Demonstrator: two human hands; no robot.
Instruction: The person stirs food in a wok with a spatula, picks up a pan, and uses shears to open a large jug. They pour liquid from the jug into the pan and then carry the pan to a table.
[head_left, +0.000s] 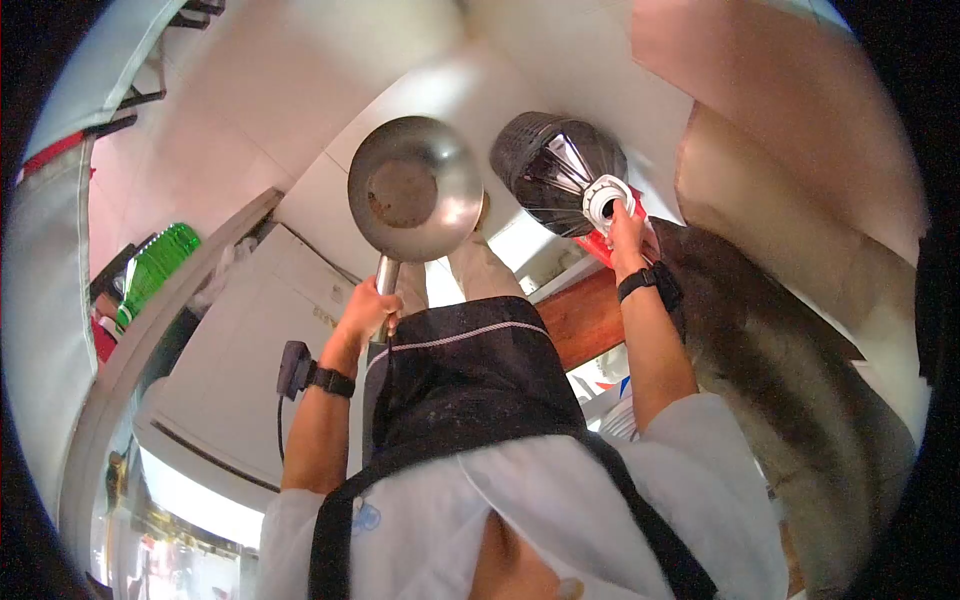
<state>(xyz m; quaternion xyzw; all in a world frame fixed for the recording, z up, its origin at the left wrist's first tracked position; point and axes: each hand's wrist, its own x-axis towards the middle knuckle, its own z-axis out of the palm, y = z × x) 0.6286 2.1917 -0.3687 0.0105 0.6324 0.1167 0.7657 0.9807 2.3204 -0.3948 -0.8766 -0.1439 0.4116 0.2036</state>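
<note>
My left hand (372, 308) is wrapped round the metal handle of a round steel pan (415, 187). The pan's inside faces the camera and has a brownish patch at its middle. On the right, my right hand (626, 232) is closed at a white ring-shaped piece (606, 203) with a dark opening. This piece lies against a black bin (545, 170) lined with shiny dark plastic. Something red and white shows beneath the right hand, partly hidden by it.
A white cabinet or appliance (245, 370) stands at the left, with a green ribbed item (160, 268) beyond it. A reddish-brown board (580, 315) lies near my right forearm. A dark brown surface (775, 370) fills the right side.
</note>
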